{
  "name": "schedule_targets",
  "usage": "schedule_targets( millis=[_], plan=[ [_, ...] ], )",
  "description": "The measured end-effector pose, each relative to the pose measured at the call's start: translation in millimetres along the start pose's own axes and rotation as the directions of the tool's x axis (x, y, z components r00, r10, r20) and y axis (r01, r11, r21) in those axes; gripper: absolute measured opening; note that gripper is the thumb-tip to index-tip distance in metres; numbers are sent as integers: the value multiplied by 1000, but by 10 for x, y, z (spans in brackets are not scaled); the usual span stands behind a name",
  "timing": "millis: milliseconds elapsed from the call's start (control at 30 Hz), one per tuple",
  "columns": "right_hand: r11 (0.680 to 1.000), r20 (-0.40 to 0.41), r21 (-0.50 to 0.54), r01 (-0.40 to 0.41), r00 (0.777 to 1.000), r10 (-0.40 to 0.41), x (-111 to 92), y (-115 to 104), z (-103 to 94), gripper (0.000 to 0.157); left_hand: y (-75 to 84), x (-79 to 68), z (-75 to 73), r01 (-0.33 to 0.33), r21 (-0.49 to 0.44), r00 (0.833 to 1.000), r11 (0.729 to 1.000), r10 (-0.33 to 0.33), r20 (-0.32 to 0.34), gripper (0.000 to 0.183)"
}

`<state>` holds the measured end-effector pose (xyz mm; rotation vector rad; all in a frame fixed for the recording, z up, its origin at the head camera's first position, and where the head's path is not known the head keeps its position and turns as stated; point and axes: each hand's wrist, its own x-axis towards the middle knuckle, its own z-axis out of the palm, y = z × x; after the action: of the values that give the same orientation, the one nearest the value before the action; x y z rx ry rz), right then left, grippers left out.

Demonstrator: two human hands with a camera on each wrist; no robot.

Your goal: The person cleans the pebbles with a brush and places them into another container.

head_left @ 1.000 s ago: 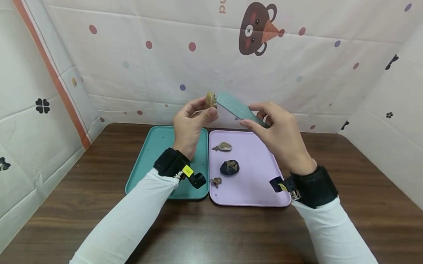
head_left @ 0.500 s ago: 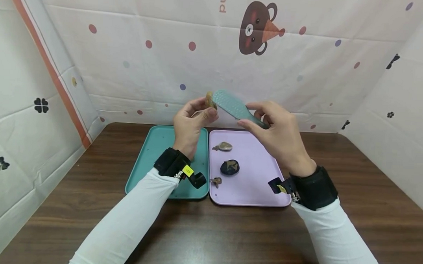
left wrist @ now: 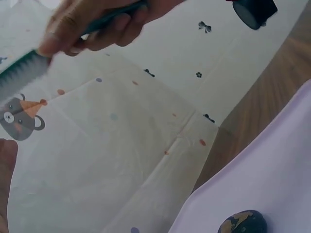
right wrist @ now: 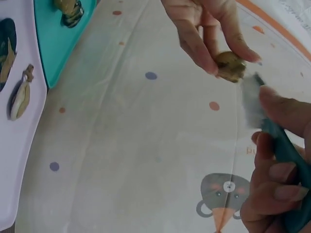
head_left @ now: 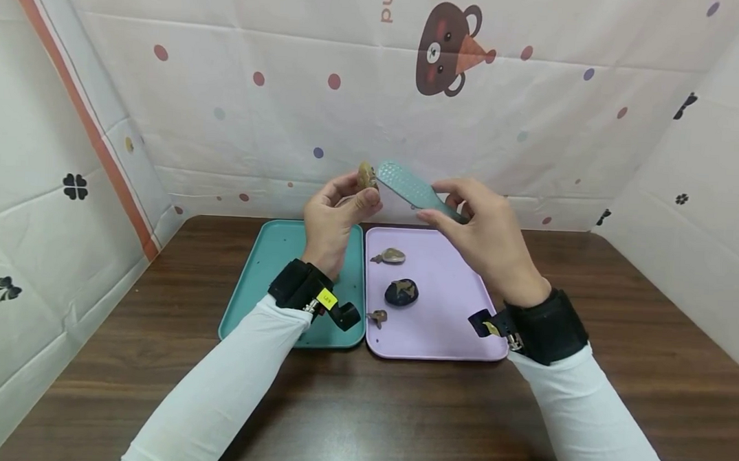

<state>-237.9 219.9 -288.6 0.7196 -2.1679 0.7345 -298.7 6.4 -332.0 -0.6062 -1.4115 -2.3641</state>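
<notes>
Over the back of the trays, my left hand (head_left: 334, 221) pinches a small yellowish-brown carved-looking piece (head_left: 365, 177) between thumb and fingers. My right hand (head_left: 492, 236) grips a teal brush (head_left: 406, 184) by its handle. White bristles (right wrist: 251, 102), blurred in the right wrist view, face the piece very near its edge; whether they touch it I cannot tell. On the lilac tray (head_left: 452, 316) lie a greyish elongated piece (head_left: 394, 256), a dark stone-like lump with tan patches (head_left: 401, 292) and a little brown piece (head_left: 378, 317).
A teal tray (head_left: 252, 280) stands left of the lilac one, partly under my left forearm. The right wrist view shows another brownish piece (right wrist: 69, 10) on it. Behind the wooden table (head_left: 349, 408) hangs a white printed sheet (head_left: 256, 129).
The brush head moves left onto the yellowish-brown piece, then back right a little. The piece tilts slightly in my left hand. Both hands keep their holds, and the trays stay put.
</notes>
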Motion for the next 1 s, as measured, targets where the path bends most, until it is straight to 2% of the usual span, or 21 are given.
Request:
schedule_targets(
  millis=[100, 200, 300, 400, 467, 567, 667, 767, 933, 1000],
  plan=[
    [1000, -18, 5, -3, 1000, 3, -2, 0, 5, 44, -14, 4, -5, 9, -8, 1000, 1000, -9, 4, 38],
    [999, 0, 47, 17, 1000, -17, 3, -15, 25, 44, -20, 9, -3, 10, -33, 1000, 999, -10, 10, 36],
    [998, 22, 63, -10, 1000, 9, 6, -31, 35, 43, -22, 10, 2, 21, -57, 1000, 998, -21, 7, 34],
    [996, 3, 67, -53, 999, 52, 2, -40, 37, 43, -20, 7, 9, 44, -82, 999, 996, -44, 1, 32],
    [996, -8, 74, -44, 999, 44, 0, -51, 40, 43, -18, 4, 16, 57, -94, 998, 994, -57, 1, 32],
    [993, 18, 114, -35, 999, 33, -5, -61, 63, 42, -18, 1, 23, 66, -110, 998, 992, -66, 5, 32],
    [987, 44, 134, -85, 996, 80, -8, -52, 76, 40, -21, -3, 34, 89, -134, 996, 987, -90, 2, 32],
    [981, 23, 142, -133, 991, 131, -16, -40, 82, 41, -26, -11, 47, 122, -167, 992, 978, -124, -5, 32],
    [983, 25, 169, -78, 997, 75, -15, -50, 120, 41, -35, -23, 65, 128, -186, 991, 974, -131, -4, 29],
    [981, 41, 170, -95, 995, 89, -16, -48, 134, 39, -43, -28, 69, 129, -184, 991, 974, -132, -1, 29]
  ],
)
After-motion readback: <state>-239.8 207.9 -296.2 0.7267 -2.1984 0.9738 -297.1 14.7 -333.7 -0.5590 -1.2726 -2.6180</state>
